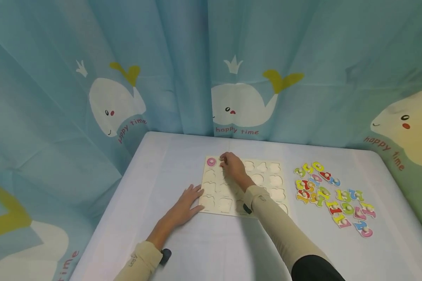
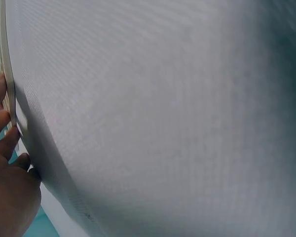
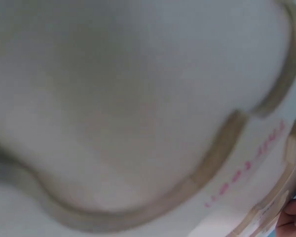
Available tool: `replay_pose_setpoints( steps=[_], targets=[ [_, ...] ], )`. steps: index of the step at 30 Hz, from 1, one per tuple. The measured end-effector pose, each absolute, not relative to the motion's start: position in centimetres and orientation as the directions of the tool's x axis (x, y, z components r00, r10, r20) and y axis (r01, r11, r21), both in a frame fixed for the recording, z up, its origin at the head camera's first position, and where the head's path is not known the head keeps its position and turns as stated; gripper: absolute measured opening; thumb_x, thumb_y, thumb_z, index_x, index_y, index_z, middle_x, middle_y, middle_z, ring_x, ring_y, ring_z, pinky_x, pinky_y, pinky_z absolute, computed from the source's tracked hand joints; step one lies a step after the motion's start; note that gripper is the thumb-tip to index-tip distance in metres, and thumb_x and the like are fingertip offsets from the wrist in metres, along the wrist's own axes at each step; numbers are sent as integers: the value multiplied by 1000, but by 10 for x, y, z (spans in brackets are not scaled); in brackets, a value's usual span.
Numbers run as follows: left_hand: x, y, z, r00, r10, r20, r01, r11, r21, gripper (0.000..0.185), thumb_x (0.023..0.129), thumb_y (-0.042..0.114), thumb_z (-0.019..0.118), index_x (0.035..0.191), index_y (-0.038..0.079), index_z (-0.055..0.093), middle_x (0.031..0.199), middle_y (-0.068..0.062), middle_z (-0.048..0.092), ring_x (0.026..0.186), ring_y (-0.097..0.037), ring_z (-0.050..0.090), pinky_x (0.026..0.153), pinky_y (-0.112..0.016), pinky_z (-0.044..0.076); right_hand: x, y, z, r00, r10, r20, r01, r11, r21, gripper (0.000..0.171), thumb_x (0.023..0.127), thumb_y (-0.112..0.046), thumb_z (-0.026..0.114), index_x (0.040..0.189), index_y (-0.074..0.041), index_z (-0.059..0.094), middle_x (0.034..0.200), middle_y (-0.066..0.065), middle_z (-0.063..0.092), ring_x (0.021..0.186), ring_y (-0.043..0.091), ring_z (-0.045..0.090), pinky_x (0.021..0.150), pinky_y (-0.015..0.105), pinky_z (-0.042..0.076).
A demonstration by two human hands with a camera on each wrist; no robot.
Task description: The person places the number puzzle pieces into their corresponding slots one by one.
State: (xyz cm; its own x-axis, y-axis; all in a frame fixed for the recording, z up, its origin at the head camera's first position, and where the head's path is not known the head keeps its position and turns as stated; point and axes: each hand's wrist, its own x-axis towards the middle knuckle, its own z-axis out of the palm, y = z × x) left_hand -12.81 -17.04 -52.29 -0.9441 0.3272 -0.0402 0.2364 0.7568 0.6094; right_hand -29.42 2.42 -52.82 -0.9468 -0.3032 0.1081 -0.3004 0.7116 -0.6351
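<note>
The pale wooden puzzle board (image 1: 244, 186) with shaped cut-outs lies at the centre of the white-covered table (image 1: 154, 164), and it looks barely begun: only a pink ring piece (image 1: 211, 161) sits in its upper-left slot, while the colourful number pieces (image 1: 334, 197) lie loose at right. The right hand (image 1: 233, 166) has curled fingers at the next slot, whether pinching a piece I cannot tell; the left hand (image 1: 184, 205) lies flat with fingertips against the board's lower-left edge. The blue whale curtain (image 1: 239, 97) reads "happy time".

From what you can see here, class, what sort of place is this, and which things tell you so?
Probably a curtained-off tabletop play or recording corner: a whale-print curtain behind a covered table, a wooden puzzle board, and loose coloured number pieces.
</note>
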Motion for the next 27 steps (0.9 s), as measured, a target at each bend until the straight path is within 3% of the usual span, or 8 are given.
replay_pose_setpoints(
  steps=[5, 13, 19, 27],
  targets=[
    [-127, -170, -522, -946, 322, -47, 228, 758, 611, 55, 92, 22, 60, 139, -1, 42, 148, -15, 33, 139, -35, 16, 112, -49, 14, -295, 24, -527, -944, -321, 74, -293, 715, -634, 22, 88, -8, 66, 109, -3, 62, 95, 9, 61, 87, 23, 61, 75, 38, 50],
    [-129, -169, -522, -943, 331, -45, 240, 763, 601, 55, 93, 23, 60, 139, -1, 43, 148, -15, 34, 139, -35, 17, 112, -50, 14, -298, 31, -529, -935, -352, 35, -268, 641, -719, 54, 88, -2, 64, 137, 1, 43, 100, 13, 59, 88, 24, 57, 80, 38, 48],
    [-129, -167, -522, -946, 319, -60, 224, 775, 591, 56, 93, 25, 60, 139, 1, 42, 149, -13, 33, 140, -33, 16, 112, -48, 14, -292, 55, -522, -933, -361, 7, -234, 588, -774, 51, 90, -1, 61, 137, 1, 43, 106, 15, 58, 99, 28, 57, 87, 41, 47],
    [-129, -167, -522, -952, 298, -75, 199, 786, 585, 57, 92, 26, 60, 140, 3, 42, 149, -11, 32, 140, -32, 16, 112, -47, 16, -294, 114, -515, -964, -267, 4, -175, 620, -765, 49, 92, -6, 58, 137, 1, 41, 103, 15, 59, 99, 31, 59, 81, 42, 49]
  ],
)
